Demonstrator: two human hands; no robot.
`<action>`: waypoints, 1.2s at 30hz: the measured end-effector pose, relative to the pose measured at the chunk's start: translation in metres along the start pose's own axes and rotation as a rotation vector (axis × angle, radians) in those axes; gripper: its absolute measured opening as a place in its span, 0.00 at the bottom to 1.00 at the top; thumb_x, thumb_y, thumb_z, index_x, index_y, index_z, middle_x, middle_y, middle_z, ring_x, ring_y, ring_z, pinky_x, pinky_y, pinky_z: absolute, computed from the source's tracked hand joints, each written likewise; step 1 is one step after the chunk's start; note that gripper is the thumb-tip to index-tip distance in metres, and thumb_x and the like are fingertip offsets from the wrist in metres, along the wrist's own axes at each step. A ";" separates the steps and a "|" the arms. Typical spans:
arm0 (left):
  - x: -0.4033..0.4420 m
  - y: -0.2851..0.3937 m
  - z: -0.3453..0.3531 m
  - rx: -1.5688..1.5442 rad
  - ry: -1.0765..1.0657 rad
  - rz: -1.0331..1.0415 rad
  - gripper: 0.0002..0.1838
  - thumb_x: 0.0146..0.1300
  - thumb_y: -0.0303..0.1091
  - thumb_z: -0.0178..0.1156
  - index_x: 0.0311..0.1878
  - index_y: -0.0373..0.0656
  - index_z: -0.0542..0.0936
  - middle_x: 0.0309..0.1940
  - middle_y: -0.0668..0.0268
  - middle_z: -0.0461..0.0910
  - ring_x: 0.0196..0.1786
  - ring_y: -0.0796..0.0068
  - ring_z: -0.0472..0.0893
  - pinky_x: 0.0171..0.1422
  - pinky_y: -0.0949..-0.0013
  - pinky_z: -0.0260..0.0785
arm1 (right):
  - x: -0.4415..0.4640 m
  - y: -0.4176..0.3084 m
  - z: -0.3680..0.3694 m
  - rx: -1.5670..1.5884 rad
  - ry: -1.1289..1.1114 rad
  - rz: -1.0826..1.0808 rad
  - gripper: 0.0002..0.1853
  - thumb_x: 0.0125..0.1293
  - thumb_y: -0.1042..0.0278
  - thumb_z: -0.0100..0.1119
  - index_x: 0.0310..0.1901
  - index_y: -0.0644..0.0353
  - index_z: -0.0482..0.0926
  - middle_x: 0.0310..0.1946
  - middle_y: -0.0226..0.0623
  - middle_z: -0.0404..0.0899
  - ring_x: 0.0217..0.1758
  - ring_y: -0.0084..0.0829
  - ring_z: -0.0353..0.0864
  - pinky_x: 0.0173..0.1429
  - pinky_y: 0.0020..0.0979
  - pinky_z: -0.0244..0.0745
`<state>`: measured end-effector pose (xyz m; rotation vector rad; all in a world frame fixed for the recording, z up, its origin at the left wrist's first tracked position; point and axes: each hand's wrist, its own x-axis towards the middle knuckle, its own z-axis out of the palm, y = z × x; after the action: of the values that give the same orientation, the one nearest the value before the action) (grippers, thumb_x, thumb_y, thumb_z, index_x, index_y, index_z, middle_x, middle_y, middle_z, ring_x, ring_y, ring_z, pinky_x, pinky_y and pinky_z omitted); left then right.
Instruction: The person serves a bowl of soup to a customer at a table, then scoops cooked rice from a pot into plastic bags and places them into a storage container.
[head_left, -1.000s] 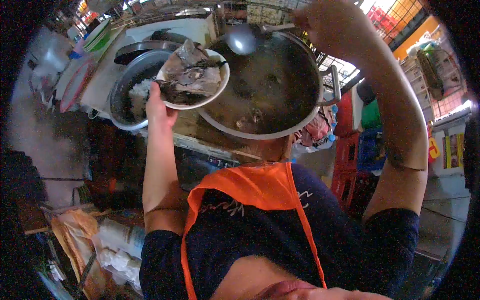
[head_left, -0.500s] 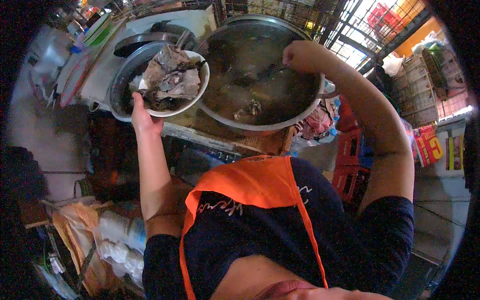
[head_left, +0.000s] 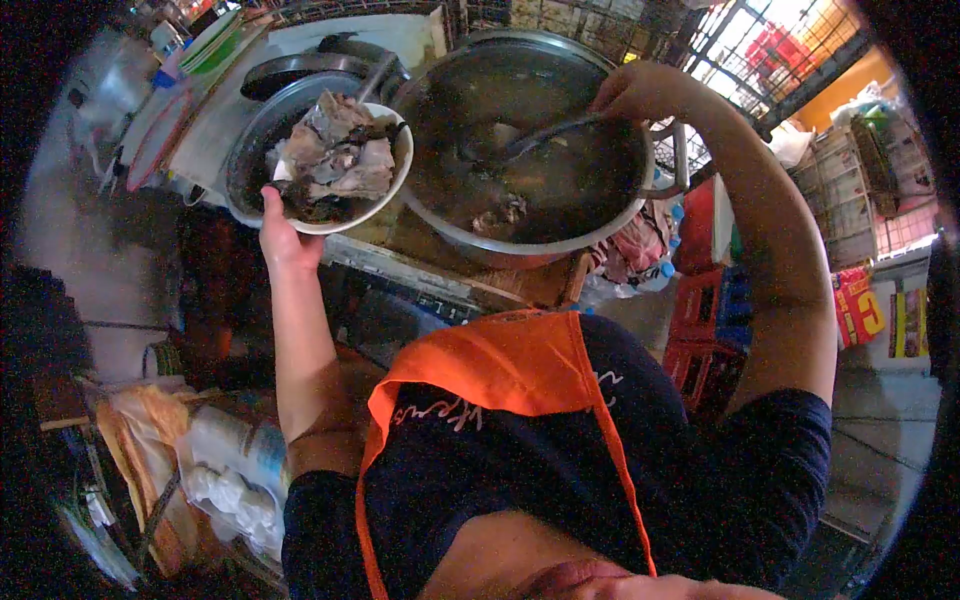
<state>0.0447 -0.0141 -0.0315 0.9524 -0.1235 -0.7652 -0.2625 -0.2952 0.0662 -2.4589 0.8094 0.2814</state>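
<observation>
My left hand (head_left: 290,240) grips the lower left rim of a white bowl (head_left: 400,178), thumb over the edge. Pieces of meat or bone (head_left: 345,160) are heaped in it. The bowl is held over a smaller pot (head_left: 240,180), hiding much of that pot. At the right rim of a large metal pot (head_left: 560,245), my right hand (head_left: 628,92) is closed on the handle of a ladle (head_left: 560,130). The ladle's head is down in the murky broth (head_left: 580,180) and hard to make out. A few chunks (head_left: 500,215) show at the broth's near side.
A round lid (head_left: 300,70) lies behind the smaller pot. Green-rimmed plates (head_left: 210,50) stand at the far left. Right of the large pot are its side handle (head_left: 675,160), bottles in plastic (head_left: 640,250) and red crates (head_left: 700,300). Plastic bags (head_left: 235,500) are at lower left.
My left hand has drawn the bowl left, away from the large pot. My right hand has come down from above, and the ladle's head has gone from over the pot into the broth.
</observation>
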 end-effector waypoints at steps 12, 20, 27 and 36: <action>0.037 -0.023 -0.012 -0.097 -0.116 -0.122 0.25 0.62 0.49 0.41 0.55 0.41 0.62 0.53 0.61 0.66 0.54 0.63 0.67 0.55 0.56 0.62 | -0.025 -0.070 -0.103 -0.468 0.054 -0.046 0.10 0.51 0.62 0.56 0.34 0.55 0.79 0.22 0.31 0.75 0.22 0.26 0.72 0.29 0.27 0.69; 0.026 -0.032 0.021 0.009 -0.039 -0.101 0.23 0.61 0.50 0.43 0.53 0.43 0.65 0.49 0.65 0.69 0.51 0.68 0.70 0.52 0.60 0.65 | -0.045 -0.158 -0.102 -0.293 0.263 0.090 0.12 0.50 0.61 0.56 0.35 0.56 0.79 0.22 0.32 0.76 0.20 0.25 0.71 0.28 0.27 0.66; 0.026 -0.040 0.026 0.037 -0.091 -0.115 0.22 0.60 0.50 0.45 0.53 0.46 0.65 0.49 0.67 0.70 0.49 0.68 0.71 0.50 0.59 0.65 | -0.049 -0.190 -0.068 -0.593 0.329 -0.103 0.09 0.51 0.65 0.52 0.32 0.58 0.78 0.20 0.36 0.74 0.23 0.25 0.73 0.27 0.26 0.68; 0.025 -0.042 0.026 0.024 -0.084 -0.127 0.23 0.60 0.51 0.46 0.52 0.46 0.67 0.48 0.67 0.70 0.49 0.67 0.71 0.50 0.59 0.65 | -0.088 -0.218 -0.035 -1.248 0.596 -0.162 0.03 0.52 0.73 0.53 0.27 0.59 0.76 0.21 0.34 0.73 0.24 0.22 0.74 0.30 0.23 0.74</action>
<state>0.0302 -0.0622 -0.0544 0.9576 -0.1471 -0.9229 -0.2004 -0.1232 0.2178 -3.8788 0.7527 -0.0748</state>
